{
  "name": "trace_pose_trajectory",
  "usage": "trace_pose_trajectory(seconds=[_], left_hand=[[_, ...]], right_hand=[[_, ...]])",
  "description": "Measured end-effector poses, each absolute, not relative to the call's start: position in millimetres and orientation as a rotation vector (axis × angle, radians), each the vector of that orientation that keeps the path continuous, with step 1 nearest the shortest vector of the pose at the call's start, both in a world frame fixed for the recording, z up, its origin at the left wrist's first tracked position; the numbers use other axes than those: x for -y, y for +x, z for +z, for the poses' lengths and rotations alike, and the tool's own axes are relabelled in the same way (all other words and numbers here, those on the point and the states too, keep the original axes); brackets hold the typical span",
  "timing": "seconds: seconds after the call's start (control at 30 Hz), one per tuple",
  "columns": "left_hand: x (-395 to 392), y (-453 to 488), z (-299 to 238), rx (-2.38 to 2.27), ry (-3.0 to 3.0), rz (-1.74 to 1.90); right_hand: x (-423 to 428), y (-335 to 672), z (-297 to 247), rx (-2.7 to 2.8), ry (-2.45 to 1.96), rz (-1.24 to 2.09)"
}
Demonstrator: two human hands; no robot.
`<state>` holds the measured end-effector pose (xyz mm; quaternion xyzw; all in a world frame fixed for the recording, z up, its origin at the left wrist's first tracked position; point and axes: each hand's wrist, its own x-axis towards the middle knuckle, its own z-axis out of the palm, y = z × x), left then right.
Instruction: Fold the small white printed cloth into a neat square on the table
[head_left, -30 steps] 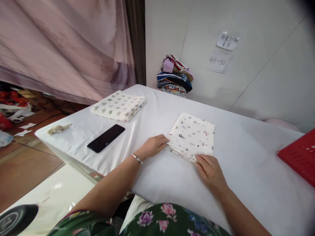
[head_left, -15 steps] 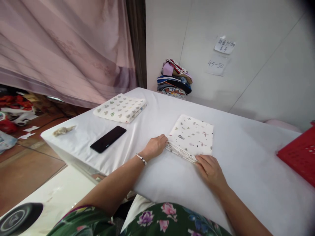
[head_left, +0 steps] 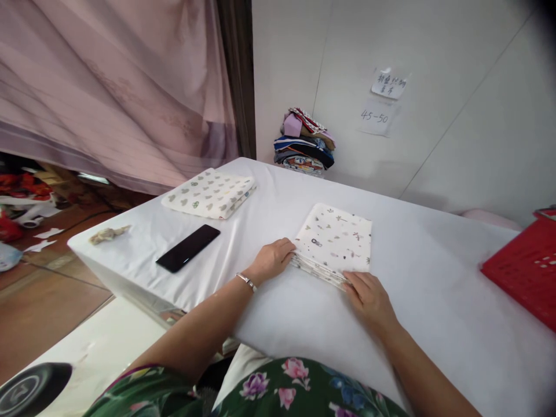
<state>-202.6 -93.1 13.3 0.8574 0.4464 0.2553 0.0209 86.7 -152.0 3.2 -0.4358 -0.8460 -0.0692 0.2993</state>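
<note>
In the head view, the folded cloth [head_left: 334,240], white with small printed figures, lies flat on the white-covered table [head_left: 430,260], nearer to its near edge than to its far one. The left hand [head_left: 273,259] has its fingers pressed together at the cloth's near left corner; it appears to pinch this corner, although the thumb is partly hidden. The right hand [head_left: 372,304] pinches the near right corner, with fingers over the top and the thumb low beside the layers.

By my judgement, the cloth is light, soft and not fragile, but it has no stiffness, and its many layers may slide one over another. The good place to hold is therefore the two near corners, taking all layers together.

A second folded cloth [head_left: 211,194] lies along the table's left edge, close to the far left corner. The phone [head_left: 188,248] rests between this cloth and the near edge, and a twisted scrap [head_left: 108,234] lies by the near left corner. A red basket [head_left: 525,266] stands at the right, cut by the picture border.
</note>
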Motion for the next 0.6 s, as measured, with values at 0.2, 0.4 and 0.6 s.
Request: trace_pose_trajectory(seconds=[0.2, 0.4, 0.6], left_hand=[[93.7, -201.8, 15.9, -1.195, 2.689, 0.879], [91.9, -202.7, 14.9, -1.188, 2.672, 0.876], [90.4, -201.9, 14.0, -1.169, 2.659, 0.857]], right_hand=[[148.2, 74.9, 18.5, 2.387, -1.214, -0.181], [133.6, 51.5, 30.6, 2.453, -1.205, -0.179], [129.7, 36.2, 34.8, 2.447, -1.233, -0.163]])
